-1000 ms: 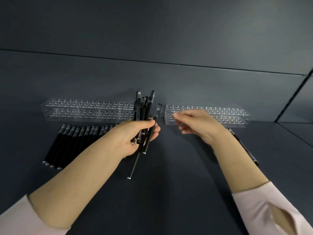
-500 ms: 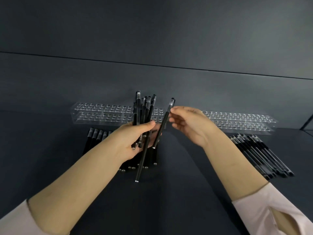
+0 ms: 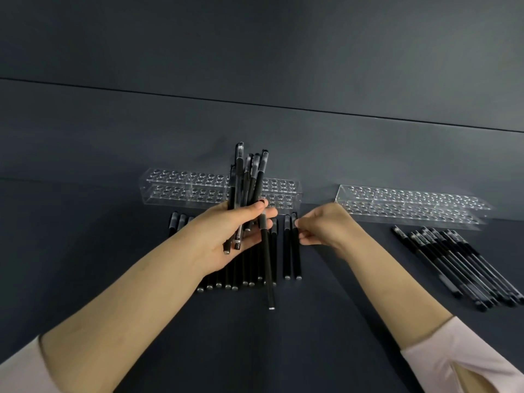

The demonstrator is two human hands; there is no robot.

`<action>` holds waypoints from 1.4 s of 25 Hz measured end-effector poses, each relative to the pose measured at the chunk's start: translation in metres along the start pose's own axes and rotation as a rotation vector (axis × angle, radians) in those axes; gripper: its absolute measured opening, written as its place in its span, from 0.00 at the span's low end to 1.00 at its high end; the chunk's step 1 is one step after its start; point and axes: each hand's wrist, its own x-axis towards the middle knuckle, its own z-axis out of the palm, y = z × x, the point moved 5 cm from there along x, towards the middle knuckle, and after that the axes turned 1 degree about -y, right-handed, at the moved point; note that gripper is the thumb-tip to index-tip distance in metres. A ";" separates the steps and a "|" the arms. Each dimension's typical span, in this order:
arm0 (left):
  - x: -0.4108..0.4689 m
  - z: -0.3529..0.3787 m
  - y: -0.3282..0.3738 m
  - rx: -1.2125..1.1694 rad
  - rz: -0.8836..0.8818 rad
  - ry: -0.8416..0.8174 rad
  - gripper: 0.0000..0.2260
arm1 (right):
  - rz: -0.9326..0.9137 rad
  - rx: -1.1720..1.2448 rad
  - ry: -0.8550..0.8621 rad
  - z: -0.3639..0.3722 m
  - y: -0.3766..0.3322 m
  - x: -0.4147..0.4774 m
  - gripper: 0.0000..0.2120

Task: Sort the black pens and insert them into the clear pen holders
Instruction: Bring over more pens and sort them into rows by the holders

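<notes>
table (image 3: 255, 350) is dark and bare nearest the camera; both forearms reach away over it.

left hand (image 3: 226, 236): closed round a bundle of black pens (image 3: 246, 182), roughly six or seven (overlap prevents an exact count), caps up, standing near upright. one long pen (image 3: 266, 265) hangs lower than the rest, its tip well below the palm.

right hand (image 3: 323, 226): fingers pinched at the cap end of the rightmost pen (image 3: 295, 248) in the left row (image 3: 243, 268). whether it actually grips that pen or only touches it, cannot tell.

key relation: that pen lies just left of the right hand, long axis running away from the person, cap at the far end. the right hand is the nearer one; the left is occupied.

left row: about a dozen pens flat on the table, partly hidden under the left hand. right row (image 3: 459, 268): about ten, fanned diagonally, well apart from both hands.

farthest: two clear pen holders, left holder (image 3: 181, 188) and right holder (image 3: 411, 205), both with no pens in them. judgement: still sorting, insertion not yet begun.
</notes>
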 end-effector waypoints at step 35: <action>-0.004 -0.010 -0.005 0.047 0.035 0.100 0.08 | -0.087 -0.029 -0.146 -0.001 0.001 -0.025 0.13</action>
